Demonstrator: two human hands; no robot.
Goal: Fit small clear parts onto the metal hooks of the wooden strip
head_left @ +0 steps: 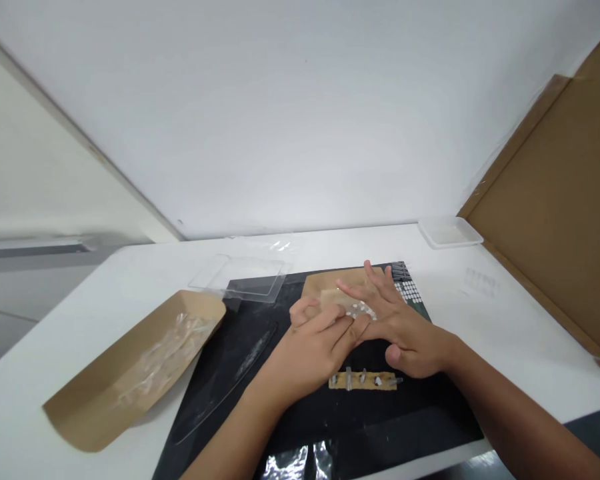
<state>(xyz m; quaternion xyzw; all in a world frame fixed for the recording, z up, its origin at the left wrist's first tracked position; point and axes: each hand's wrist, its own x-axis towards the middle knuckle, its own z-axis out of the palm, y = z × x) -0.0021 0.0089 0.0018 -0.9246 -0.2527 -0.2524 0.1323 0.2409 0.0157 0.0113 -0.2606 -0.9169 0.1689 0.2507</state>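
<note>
On the black mat [310, 420], a brown card piece [325, 278] lies under both hands. Small white pieces [360, 309] show between the fingers, seemingly in or under a thin see-through packet [333, 300]. My left hand [320, 340] is closed, its fingers curled at the packet's near edge; the fingertips are partly hidden. My right hand [400, 323] is spread over the packet's right side, several fingers stretched out and the thumb apart. Nearer me is a tan strip [357, 381] with several small clear and white parts on it.
A brown card tray [100, 373] holding crumpled clear plastic stands on the left. Clear flat plates [250, 277] lie behind it. White round stickers [409, 291] sit at the mat's far right corner. A white plastic tub [450, 233] and a cardboard panel [555, 220] are on the right.
</note>
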